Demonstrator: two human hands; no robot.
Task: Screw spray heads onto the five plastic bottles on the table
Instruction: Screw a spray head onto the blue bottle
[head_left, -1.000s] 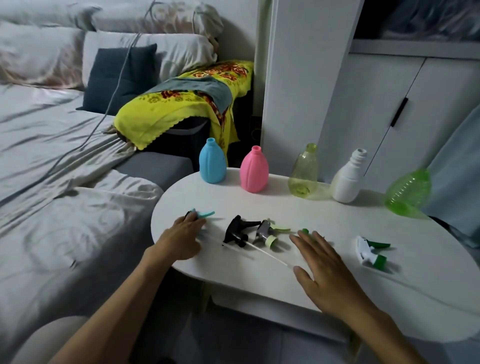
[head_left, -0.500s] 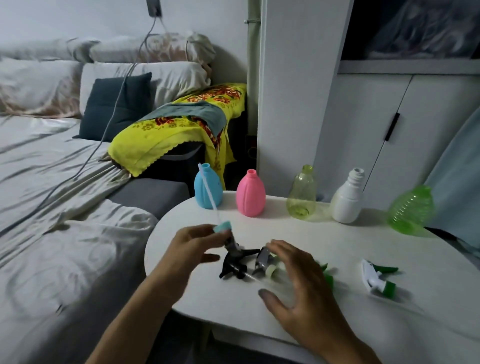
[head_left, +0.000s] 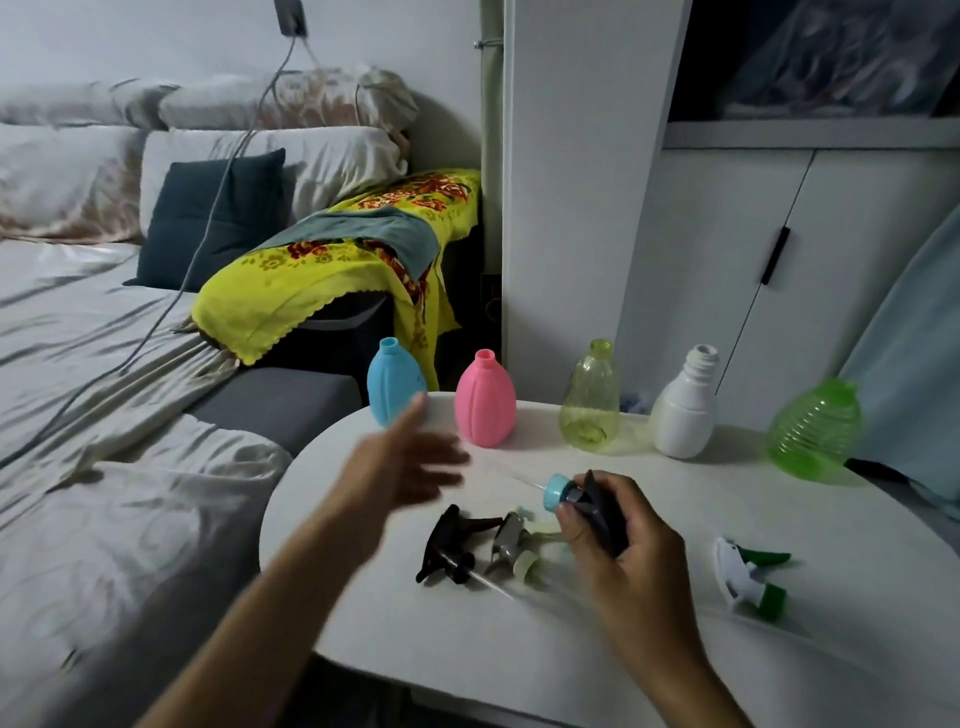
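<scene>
Five uncapped bottles stand along the far edge of the white table (head_left: 519, 654): blue bottle (head_left: 392, 382), pink bottle (head_left: 484, 401), clear yellow bottle (head_left: 591, 405), white bottle (head_left: 684, 410) and ribbed green bottle (head_left: 813, 431). My right hand (head_left: 618, 535) grips a black spray head with a blue collar (head_left: 563, 491), its thin tube pointing left. My left hand (head_left: 405, 467) is open and blurred, stretched out just in front of the blue bottle. On the table lie a black spray head (head_left: 449, 545), a grey one with a pale green collar (head_left: 511, 543) and a white-green one (head_left: 748, 577).
A bed with grey sheets (head_left: 104, 415) and pillows fills the left. A yellow floral cloth (head_left: 332, 270) drapes over a dark box behind the table. White cupboard doors (head_left: 779, 270) stand behind the bottles. A cable (head_left: 208, 223) runs across the bed.
The blue-collared spray head has passed from my left hand to my right hand. My left hand, now empty, has moved forward to the blue bottle. The view has tilted up.
</scene>
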